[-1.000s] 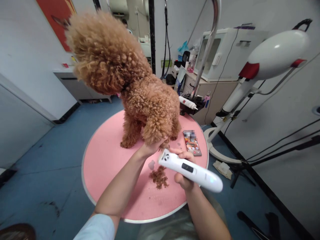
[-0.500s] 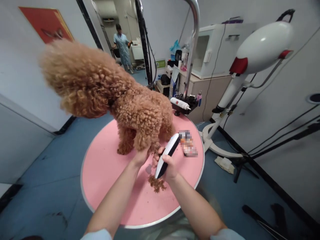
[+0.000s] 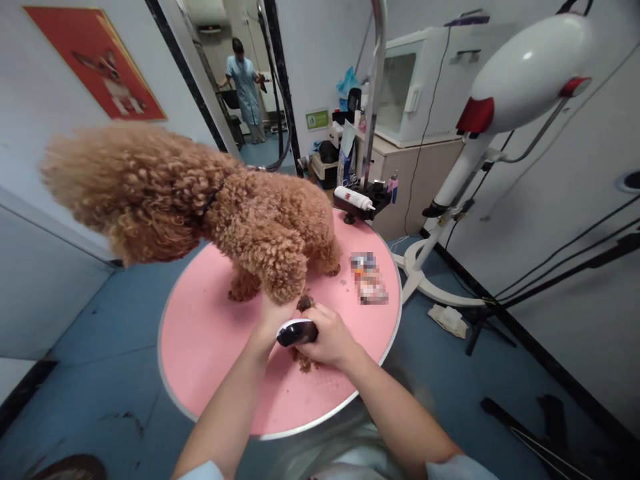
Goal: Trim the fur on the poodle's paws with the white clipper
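Two-handed: clutching clipper (image 3: 298, 332) in right hand (image 3: 330, 337) with curled fingers, touching dog (image 3: 265, 217) with left hand (image 3: 273, 319), can't tell its fingers' hold.

Blue flr (image 3: 100, 333) w/ pale walls (image 3: 550, 187)

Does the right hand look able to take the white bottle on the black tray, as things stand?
Probably not directly: the way over the table looks mostly free, but the right hand grips the clipper and the white bottle lies at the far side.
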### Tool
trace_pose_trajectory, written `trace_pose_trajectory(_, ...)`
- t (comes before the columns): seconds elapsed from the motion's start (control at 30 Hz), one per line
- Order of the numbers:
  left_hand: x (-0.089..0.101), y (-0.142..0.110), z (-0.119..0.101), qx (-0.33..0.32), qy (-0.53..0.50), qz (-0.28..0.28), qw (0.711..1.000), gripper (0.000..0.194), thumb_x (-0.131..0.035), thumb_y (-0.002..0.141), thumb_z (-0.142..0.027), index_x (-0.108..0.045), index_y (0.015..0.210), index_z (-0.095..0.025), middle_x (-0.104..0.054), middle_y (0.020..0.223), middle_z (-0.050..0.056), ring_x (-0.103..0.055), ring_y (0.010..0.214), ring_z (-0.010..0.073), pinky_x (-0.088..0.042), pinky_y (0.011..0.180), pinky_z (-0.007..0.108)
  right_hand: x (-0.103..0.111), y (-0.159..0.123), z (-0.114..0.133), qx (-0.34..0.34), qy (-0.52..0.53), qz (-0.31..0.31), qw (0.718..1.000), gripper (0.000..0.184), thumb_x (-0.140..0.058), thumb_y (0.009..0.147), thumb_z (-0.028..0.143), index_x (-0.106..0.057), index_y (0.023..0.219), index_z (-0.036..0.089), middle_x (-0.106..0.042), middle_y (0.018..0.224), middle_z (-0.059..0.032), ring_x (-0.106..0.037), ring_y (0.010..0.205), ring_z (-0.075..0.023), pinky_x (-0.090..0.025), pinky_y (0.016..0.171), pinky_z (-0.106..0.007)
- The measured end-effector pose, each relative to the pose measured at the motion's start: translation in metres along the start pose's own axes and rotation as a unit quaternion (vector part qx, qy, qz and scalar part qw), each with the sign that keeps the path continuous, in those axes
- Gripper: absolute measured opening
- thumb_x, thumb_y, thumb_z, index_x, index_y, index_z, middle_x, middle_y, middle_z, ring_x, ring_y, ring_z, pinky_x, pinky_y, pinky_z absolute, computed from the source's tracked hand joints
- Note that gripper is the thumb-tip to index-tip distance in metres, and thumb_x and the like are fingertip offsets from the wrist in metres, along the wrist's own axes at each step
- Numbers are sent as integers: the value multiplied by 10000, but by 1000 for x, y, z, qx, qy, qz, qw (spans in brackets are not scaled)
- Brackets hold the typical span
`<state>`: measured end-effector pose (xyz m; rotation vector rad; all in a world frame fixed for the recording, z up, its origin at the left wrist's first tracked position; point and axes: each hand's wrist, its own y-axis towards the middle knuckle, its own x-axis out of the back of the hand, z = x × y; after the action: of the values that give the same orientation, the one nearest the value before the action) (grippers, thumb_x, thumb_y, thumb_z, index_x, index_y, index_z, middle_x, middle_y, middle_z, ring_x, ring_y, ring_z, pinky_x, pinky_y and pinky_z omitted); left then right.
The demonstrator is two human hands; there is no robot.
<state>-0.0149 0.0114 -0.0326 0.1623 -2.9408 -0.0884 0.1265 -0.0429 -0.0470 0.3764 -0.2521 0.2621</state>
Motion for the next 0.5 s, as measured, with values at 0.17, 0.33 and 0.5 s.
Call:
trace_pose_trajectory(0.17, 5, 7, 18, -75, 4, -36, 997, 318, -725, 657, -360, -581, 896, -207, -644, 1016, 67, -581, 959, 244, -470, 890, 419, 9, -5, -13, -41, 177, -138, 973, 171, -697, 668, 284, -617, 801, 210, -599, 770, -16, -557, 676, -164, -463, 589, -278)
trace_pose_trajectory(0.33, 9, 8, 40, -51, -27, -20, 998, 354, -711, 682, -400, -572, 916, -173, -655, 978, 99, -614, 895, 234, -520, 813, 427, 21, 15, -23, -49, 263, -204, 942, 211, -544, 819, 416, -529, 896, 221, -646, 825, -12, -548, 555, -122, -434, 478, -245)
trace_pose_trajectory(0.5, 14, 3, 36, -66, -25, 10, 997, 343, -705, 697, -438, -615, 909, -184, -667, 951, 89, -618, 907, 237, -532, 816, 418, 22, 28, -16, -42, 196, -138, 970, 255, -674, 733, 356, -555, 912, 220, -656, 925, -37, -623, 780, -177, -514, 683, -316)
